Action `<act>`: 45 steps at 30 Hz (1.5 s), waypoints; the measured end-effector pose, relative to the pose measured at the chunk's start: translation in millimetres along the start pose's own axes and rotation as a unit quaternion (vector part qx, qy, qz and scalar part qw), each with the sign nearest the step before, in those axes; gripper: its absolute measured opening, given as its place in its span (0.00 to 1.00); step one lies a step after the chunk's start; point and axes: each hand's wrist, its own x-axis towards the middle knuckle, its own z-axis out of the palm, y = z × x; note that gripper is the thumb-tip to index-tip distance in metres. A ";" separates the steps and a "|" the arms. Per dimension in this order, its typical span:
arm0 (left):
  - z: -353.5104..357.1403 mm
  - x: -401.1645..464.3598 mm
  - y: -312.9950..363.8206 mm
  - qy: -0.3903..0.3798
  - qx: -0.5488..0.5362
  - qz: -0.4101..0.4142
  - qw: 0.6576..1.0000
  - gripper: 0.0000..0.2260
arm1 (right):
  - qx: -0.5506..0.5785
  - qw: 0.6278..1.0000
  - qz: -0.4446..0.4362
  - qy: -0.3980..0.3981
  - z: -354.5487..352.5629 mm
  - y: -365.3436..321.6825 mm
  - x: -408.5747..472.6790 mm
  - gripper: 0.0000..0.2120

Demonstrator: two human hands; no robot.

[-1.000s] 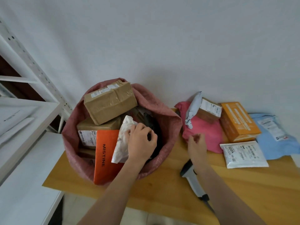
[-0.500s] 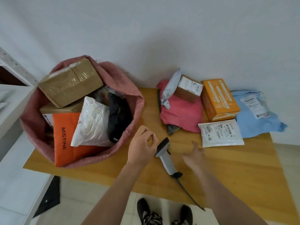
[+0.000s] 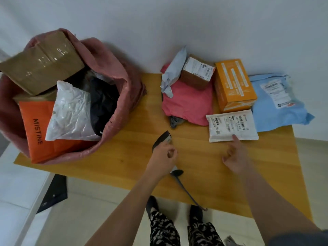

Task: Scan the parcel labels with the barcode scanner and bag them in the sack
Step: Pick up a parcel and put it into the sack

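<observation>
Nearest, the left hand [image 3: 164,156] has come down over the barcode scanner [image 3: 162,140] on the wooden table [image 3: 195,174], fingers curled around its handle, where half a second ago it hovered beside it. The right hand [image 3: 234,157] has reached forward, loose, its extended forefinger touching the near edge of the white labelled parcel [image 3: 232,125]. Beyond lie the pink mailer [image 3: 188,103], small brown box [image 3: 197,71], orange box [image 3: 234,84] and blue mailer [image 3: 276,103], unmoved. At far left the pink sack [image 3: 113,68] holds the bagged parcels.
</observation>
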 end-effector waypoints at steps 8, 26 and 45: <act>21.1 -0.8 0.3 0.020 -0.100 -0.087 0.991 0.08 | 0.078 0.995 0.032 -0.057 -18.5 -3.2 -18.2 0.13; -11.8 -18.2 -24.6 -0.017 -0.511 -0.248 0.823 0.23 | 0.005 0.981 0.003 -0.193 26.1 34.8 -39.2 0.08; -51.1 -39.3 -98.5 0.156 -0.486 -0.319 0.798 0.07 | -0.587 0.792 -0.099 -0.136 112.9 136.6 -26.0 0.35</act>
